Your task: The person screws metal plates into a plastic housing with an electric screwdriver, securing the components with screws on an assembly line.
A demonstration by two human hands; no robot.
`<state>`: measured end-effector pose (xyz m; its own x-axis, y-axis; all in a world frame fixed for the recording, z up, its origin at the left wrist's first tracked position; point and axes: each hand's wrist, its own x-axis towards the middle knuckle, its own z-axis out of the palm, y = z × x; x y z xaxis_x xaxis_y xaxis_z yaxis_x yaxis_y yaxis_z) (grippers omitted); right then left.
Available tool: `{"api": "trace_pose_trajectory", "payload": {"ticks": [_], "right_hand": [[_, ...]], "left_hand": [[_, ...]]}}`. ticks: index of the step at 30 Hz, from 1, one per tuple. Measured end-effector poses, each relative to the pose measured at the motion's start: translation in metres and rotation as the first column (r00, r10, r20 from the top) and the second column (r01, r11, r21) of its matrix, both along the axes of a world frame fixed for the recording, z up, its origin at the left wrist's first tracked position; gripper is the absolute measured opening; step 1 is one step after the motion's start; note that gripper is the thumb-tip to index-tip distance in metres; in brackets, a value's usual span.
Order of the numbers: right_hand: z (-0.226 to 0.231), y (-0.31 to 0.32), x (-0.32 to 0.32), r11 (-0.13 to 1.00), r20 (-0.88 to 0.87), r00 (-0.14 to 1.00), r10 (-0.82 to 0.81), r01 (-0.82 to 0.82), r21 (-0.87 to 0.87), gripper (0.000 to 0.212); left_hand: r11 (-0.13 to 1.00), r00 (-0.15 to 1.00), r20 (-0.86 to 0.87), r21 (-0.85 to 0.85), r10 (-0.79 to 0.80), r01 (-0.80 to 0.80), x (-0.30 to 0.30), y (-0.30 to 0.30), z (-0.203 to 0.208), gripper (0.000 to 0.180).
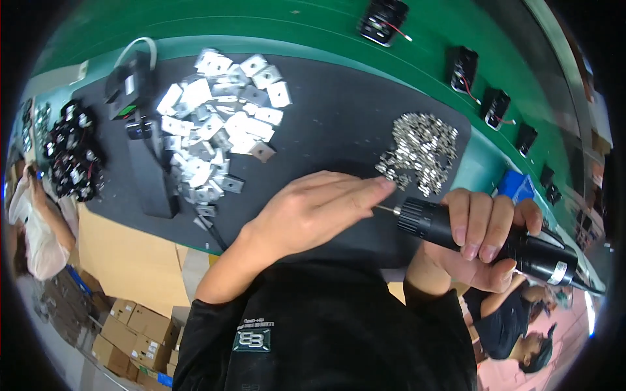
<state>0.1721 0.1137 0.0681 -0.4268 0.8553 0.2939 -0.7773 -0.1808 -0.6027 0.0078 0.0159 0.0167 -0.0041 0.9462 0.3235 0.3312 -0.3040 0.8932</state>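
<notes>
Your right hand [482,228] wraps round a black powered screwdriver [435,223], held nearly level above the dark mat [332,124], just on your side of a heap of shiny little metal parts [424,150]. The driver is cylindrical, with a ribbed collar, a slim metal bit [386,208] pointing left, and a cable at its rear. Your left hand [313,205] reaches the bit's tip, fingers straight and together; whether they pinch anything, you can't tell. A small pale label [557,272] with tiny print sits near the cable; your dark shirt [339,326] carries a lettered green badge [252,340].
</notes>
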Motion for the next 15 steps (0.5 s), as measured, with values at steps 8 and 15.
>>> {"api": "trace_pose_trajectory", "payload": {"ticks": [8,15], "right_hand": [[-0.021,-0.007,0.012,1.0,0.095,0.995,0.005,-0.003,-0.017,0.044],[-0.03,-0.018,0.009,0.996,0.115,0.993,0.017,-0.007,-0.088,0.042]], "left_hand": [[0.894,0.716,-0.636,-0.089,0.289,-0.439,-0.056,-0.031,0.014,0.034],[0.914,0.717,-0.646,-0.074,0.261,-0.399,-0.072,-0.036,0.012,0.031]]}}
